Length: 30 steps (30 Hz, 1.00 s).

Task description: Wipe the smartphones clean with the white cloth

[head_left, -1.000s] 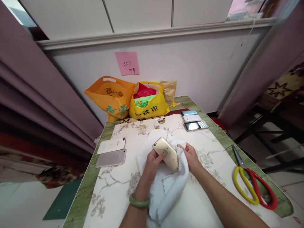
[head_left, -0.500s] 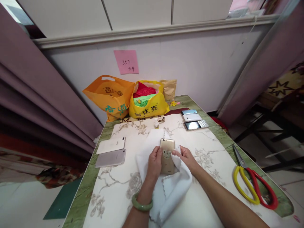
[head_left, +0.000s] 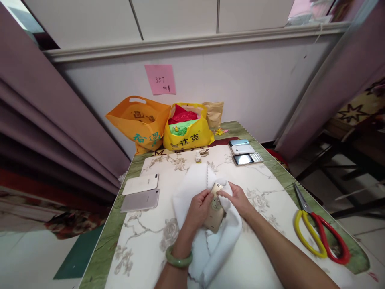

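Note:
A gold phone lies back-up on a white cloth in the middle of the table. My left hand is closed round the phone's left side, with a green bangle on its wrist. My right hand presses fingertips and a fold of the cloth against the round ring on the phone's back. The phone is tilted, its top end pointing up and right. Much of its lower part is hidden by my left fingers.
Two phones lie at the left, a white phone and a pinkish phone. Three more phones lie at the back right. Yellow-and-red scissors rest near the right edge. An orange bag and a yellow bag stand at the back.
The gold phone turned from slanting left to upright, then slanted the other way and sank lower into the cloth. My right hand moved onto its back with the cloth.

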Motion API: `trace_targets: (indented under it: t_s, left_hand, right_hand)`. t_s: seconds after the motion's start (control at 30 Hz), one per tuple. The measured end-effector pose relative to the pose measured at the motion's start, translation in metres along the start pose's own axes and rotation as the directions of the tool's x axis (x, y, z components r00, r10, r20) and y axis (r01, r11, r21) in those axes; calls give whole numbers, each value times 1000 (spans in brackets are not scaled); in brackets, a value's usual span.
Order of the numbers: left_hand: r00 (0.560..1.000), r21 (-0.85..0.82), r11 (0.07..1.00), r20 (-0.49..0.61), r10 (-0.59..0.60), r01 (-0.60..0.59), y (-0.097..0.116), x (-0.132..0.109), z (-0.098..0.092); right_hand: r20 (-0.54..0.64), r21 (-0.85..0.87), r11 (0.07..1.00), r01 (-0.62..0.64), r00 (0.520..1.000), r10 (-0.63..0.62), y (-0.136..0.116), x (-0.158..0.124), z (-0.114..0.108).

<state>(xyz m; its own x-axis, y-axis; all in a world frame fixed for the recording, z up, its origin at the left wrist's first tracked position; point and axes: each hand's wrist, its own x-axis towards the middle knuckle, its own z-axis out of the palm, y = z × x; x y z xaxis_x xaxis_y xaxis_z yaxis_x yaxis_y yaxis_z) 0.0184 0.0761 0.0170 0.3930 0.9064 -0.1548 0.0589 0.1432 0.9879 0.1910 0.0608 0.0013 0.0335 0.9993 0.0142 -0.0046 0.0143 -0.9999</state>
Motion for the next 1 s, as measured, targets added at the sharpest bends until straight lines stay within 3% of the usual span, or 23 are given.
trace_targets:
  t_s: [0.1,0.2,0.27,0.37,0.57,0.77,1.0]
  left_hand:
    - [999,-45,999,39,-11,13,1,0,-1]
    - [996,-79,997,91,-20,28,1,-2,-4]
    - [994,-96,994,103,-45,55,1,-3,-6]
    - [994,-121,990,84,-63,73,-1,-4,-9]
    - [986,-72,993,145,-85,96,-3,-3,-10]
    - [986,9,1000,163,-22,21,-3,-2,-10]
    - [989,51,998,143,-37,30,-2,0,-9]
  right_hand:
    - [-138,14,1000,-1,990,3,4,0,2]
    - [-361,131,990,-54,927,98,13,4,5]
    - [-431,236,969,-68,887,167,18,6,7]
    - [-443,323,945,-46,875,194,19,7,8]
    - [-349,181,982,-60,929,121,11,4,4]
    - [-408,310,945,-107,883,234,13,10,3]
    - [-347,110,990,-83,931,116,13,11,-1]
